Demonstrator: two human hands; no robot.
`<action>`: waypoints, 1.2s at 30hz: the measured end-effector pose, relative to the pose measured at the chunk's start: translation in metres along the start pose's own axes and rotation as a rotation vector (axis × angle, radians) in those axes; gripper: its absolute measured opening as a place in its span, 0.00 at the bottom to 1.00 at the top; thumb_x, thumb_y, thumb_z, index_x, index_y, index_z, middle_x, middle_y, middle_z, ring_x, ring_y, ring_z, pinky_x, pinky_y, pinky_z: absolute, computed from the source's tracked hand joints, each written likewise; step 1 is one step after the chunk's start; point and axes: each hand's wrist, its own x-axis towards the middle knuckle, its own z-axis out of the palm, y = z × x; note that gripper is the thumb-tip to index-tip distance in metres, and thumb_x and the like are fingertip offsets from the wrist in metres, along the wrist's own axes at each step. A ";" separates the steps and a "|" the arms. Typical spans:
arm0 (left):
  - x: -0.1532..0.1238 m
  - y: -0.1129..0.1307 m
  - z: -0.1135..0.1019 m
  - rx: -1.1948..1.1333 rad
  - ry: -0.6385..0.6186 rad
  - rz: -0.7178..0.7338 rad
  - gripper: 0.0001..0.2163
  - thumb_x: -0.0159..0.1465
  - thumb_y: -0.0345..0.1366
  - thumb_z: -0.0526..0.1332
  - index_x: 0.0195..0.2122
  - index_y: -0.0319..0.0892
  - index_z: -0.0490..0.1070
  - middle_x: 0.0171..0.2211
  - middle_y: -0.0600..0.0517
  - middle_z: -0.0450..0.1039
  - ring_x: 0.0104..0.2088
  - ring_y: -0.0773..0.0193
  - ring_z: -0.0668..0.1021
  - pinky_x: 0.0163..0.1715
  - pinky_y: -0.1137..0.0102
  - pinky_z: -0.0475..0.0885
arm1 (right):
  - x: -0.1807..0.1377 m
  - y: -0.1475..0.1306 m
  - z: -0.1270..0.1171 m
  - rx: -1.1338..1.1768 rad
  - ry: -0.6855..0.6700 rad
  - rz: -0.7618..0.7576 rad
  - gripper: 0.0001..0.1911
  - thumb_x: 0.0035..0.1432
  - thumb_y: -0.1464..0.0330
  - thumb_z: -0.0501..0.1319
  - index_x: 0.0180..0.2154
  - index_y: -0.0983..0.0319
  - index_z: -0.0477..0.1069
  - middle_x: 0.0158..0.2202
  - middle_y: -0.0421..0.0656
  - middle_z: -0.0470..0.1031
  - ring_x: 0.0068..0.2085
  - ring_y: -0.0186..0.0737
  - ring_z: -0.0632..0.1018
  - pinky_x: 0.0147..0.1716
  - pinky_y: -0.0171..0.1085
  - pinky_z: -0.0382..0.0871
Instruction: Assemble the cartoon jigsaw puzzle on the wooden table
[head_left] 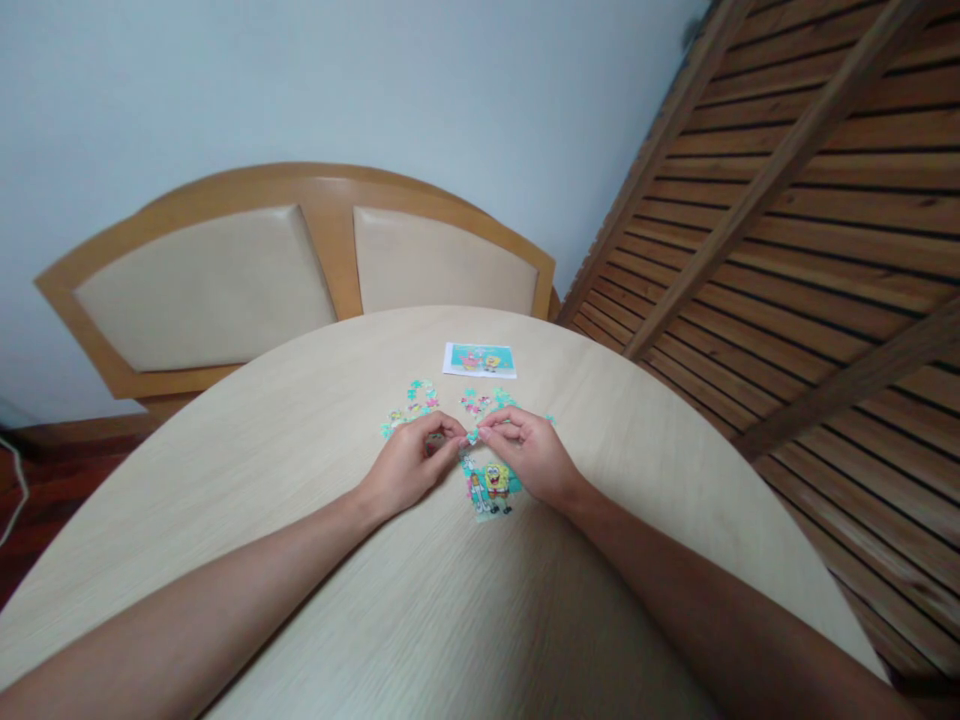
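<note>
Between my fingertips is a small teal and white jigsaw piece point(473, 437). My left hand point(416, 455) pinches it from the left, and my right hand point(529, 450) pinches it from the right. Just below lies a partly joined jigsaw puzzle point(495, 490) with a yellow square cartoon figure and a tall pale one; my right hand covers part of its right side. Loose jigsaw pieces point(424, 393) in teal, pink and yellow are scattered beyond my left hand. More loose pieces point(476, 402) lie past my fingertips, some hidden behind my hands.
A picture card point(480, 360) with pink and yellow cartoon figures lies beyond the pieces on the round wooden table point(300, 430). Behind the table stands a wood-framed padded panel point(322, 240) against a pale wall. A slatted wooden screen point(787, 220) rises on the right.
</note>
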 end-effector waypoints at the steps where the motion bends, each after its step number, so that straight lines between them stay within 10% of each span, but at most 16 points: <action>1: 0.000 0.000 0.000 -0.010 0.002 -0.002 0.07 0.67 0.37 0.59 0.37 0.41 0.74 0.33 0.51 0.77 0.34 0.63 0.78 0.36 0.69 0.73 | 0.000 0.000 0.000 -0.005 -0.009 -0.009 0.08 0.60 0.63 0.64 0.38 0.60 0.74 0.30 0.42 0.82 0.36 0.42 0.84 0.38 0.39 0.78; 20: -0.011 0.000 -0.001 0.435 -0.076 0.043 0.13 0.64 0.40 0.65 0.48 0.43 0.72 0.44 0.47 0.78 0.46 0.51 0.78 0.48 0.56 0.73 | 0.006 0.014 -0.019 -0.325 0.017 -0.143 0.09 0.59 0.66 0.65 0.41 0.59 0.81 0.39 0.44 0.83 0.41 0.43 0.82 0.47 0.44 0.75; 36: -0.005 -0.001 -0.001 0.344 -0.097 0.090 0.07 0.71 0.36 0.58 0.40 0.45 0.77 0.38 0.51 0.80 0.41 0.57 0.78 0.45 0.61 0.72 | 0.001 0.008 -0.016 -0.302 -0.099 -0.156 0.05 0.55 0.68 0.69 0.35 0.61 0.77 0.34 0.42 0.81 0.37 0.39 0.81 0.42 0.38 0.74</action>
